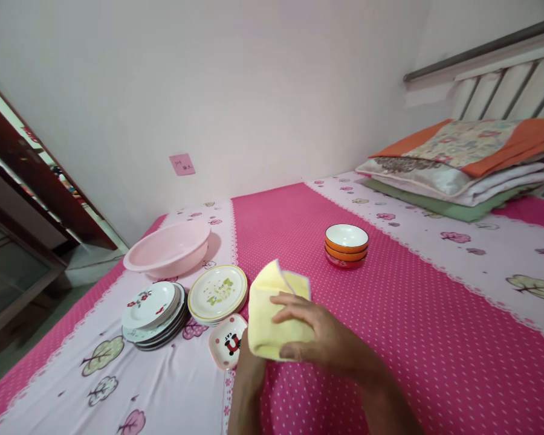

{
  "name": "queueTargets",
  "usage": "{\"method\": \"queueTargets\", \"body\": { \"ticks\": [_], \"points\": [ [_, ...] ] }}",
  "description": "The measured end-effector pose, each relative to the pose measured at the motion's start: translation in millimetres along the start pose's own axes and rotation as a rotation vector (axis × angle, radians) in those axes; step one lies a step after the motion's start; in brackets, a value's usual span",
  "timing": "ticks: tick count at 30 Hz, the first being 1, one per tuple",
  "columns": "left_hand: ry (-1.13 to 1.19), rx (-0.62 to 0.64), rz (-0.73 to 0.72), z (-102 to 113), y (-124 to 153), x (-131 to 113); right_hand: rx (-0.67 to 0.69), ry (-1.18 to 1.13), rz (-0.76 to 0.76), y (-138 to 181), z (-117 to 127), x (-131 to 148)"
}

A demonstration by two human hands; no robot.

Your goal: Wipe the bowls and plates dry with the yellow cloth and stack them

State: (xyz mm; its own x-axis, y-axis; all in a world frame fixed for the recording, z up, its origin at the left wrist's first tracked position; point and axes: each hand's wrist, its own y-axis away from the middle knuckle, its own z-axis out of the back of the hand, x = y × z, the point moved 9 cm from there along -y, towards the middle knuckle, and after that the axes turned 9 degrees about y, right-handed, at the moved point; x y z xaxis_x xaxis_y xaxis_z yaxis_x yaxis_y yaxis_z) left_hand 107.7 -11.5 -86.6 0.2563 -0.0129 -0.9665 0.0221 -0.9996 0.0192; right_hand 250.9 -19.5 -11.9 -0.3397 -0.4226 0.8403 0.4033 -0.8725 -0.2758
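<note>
Here, nearest of all, the right hand point(320, 335) lies over a yellow cloth point(272, 317), fingers closed on its folded bulk. The left hand point(249, 368) reaches up beneath the cloth and is mostly hidden, so its grip cannot be told. Just left sits a small square dish point(225, 345), then two stacks of plates point(156, 314), and farther left a pink basin point(167, 249). Farther right stand stacked orange bowls point(346, 245). All rest on a pink dotted bedsheet point(412, 326). Far right, folded bedding point(462, 166) is piled against the cut-off headboard point(503, 78).
</note>
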Motion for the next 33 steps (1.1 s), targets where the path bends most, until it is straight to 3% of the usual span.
{"method": "queueTargets", "body": {
  "ticks": [4,8,13,19,22,29,31,33],
  "points": [
    [-0.085,-0.003,-0.038,-1.2,0.0,-8.1,-0.09,0.016,-0.099,0.0,6.7,-2.0],
    [-0.171,0.124,0.0,-8.4,5.1,-10.1,-0.001,0.204,-0.088,-5.3,-7.1,2.7],
    [-0.13,0.171,0.113,-8.7,14.7,-1.1,-0.002,0.367,-0.106,-8.0,-11.7,-4.1],
    [-0.459,0.146,-0.013,-16.7,10.7,-7.6,-0.013,0.506,-0.124,-9.0,-20.7,-15.8],
    [-0.553,0.08,-0.052,-10.2,6.1,-9.5,-0.006,0.435,-0.092,-11.9,-26.1,-15.9],
    [-0.308,-0.104,-0.101,4.7,3.9,-11.5,-0.154,0.152,-0.124,-20.0,-23.3,-31.3],
    [-0.246,-0.143,-0.142,6.0,5.9,-18.1,-0.141,0.075,-0.146,-17.6,-19.0,-35.6],
    [-0.22,-0.149,-0.161,6.0,8.4,-24.3,-0.038,-0.062,-0.148,-12.9,-17.7,-36.4]
  ]
}}
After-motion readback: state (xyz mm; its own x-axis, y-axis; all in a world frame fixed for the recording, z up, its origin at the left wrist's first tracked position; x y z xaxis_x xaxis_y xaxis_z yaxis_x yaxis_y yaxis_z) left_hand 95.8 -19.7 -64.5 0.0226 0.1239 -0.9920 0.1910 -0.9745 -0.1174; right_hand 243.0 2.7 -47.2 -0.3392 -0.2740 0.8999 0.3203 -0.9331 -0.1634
